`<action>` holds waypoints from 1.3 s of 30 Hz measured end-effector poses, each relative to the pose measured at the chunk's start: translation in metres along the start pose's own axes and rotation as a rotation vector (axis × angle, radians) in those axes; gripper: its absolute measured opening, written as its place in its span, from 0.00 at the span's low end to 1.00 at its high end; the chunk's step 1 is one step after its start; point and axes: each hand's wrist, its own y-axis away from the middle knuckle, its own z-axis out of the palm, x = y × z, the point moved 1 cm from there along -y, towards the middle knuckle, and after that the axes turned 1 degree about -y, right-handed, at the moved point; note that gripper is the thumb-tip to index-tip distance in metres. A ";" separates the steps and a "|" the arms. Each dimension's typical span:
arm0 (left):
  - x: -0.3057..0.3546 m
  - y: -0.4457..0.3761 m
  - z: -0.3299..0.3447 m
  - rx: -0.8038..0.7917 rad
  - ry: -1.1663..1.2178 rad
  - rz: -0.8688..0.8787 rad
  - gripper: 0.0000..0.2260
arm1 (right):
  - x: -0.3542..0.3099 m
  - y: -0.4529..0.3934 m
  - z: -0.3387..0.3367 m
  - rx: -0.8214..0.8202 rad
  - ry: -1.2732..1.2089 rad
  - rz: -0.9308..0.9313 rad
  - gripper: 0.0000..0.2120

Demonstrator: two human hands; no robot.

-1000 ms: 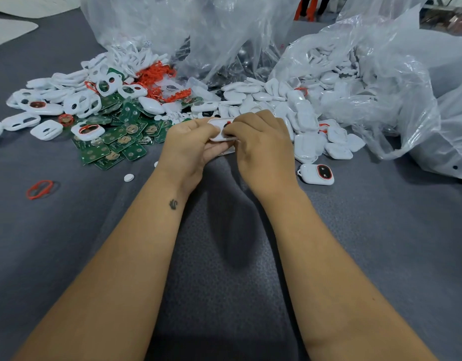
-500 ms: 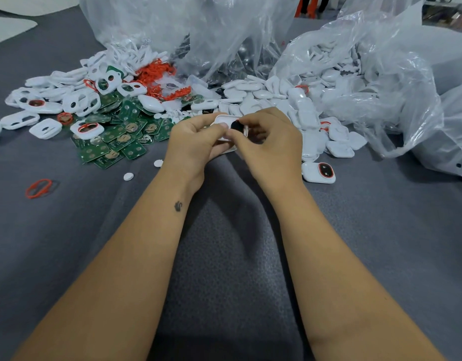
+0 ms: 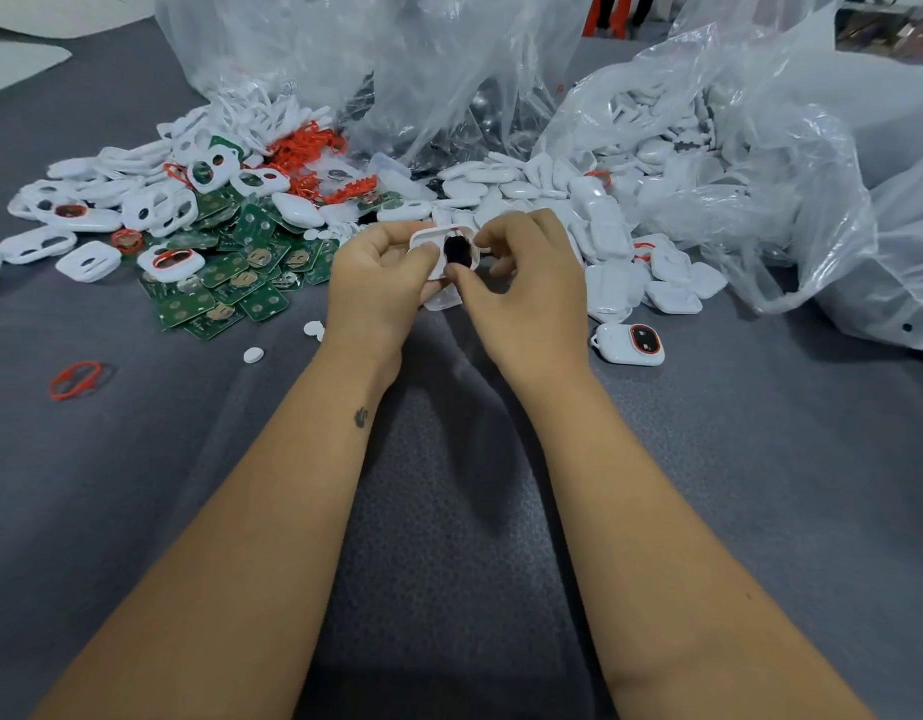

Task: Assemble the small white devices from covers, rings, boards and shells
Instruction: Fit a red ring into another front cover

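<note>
Your left hand (image 3: 376,283) grips the cover (image 3: 438,252); your right hand (image 3: 521,283) pinches its 3 o'clock edge. Seat the dark insert (image 3: 456,249) squarely, pressing evenly.

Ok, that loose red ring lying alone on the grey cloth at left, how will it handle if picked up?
The red ring looks thin and lies squashed, so probably floppy and light. It lies flat on the cloth, so pinching its edge may be fiddly.
</note>
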 end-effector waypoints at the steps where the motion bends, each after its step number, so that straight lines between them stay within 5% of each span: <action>1: 0.000 0.000 0.000 0.005 -0.012 0.023 0.10 | 0.001 0.000 0.000 0.006 0.010 0.005 0.09; 10: -0.001 0.002 0.005 -0.067 -0.018 -0.006 0.07 | 0.002 -0.004 0.000 -0.053 -0.013 0.153 0.05; 16: 0.000 -0.001 0.001 0.044 0.038 0.006 0.08 | 0.007 -0.010 -0.009 0.154 -0.223 0.388 0.04; 23: 0.002 0.000 -0.001 0.024 0.048 0.035 0.07 | 0.013 -0.007 -0.006 -0.033 0.018 0.327 0.07; 26: 0.002 0.002 -0.002 -0.045 0.029 0.059 0.05 | 0.006 -0.008 -0.009 0.039 -0.199 0.317 0.06; 30: 0.003 0.004 0.000 -0.083 0.006 0.074 0.05 | -0.001 -0.009 -0.011 -0.061 -0.584 0.420 0.10; 39: 0.002 0.005 -0.001 -0.050 -0.205 0.248 0.08 | 0.008 -0.010 -0.005 -0.036 -0.317 0.392 0.05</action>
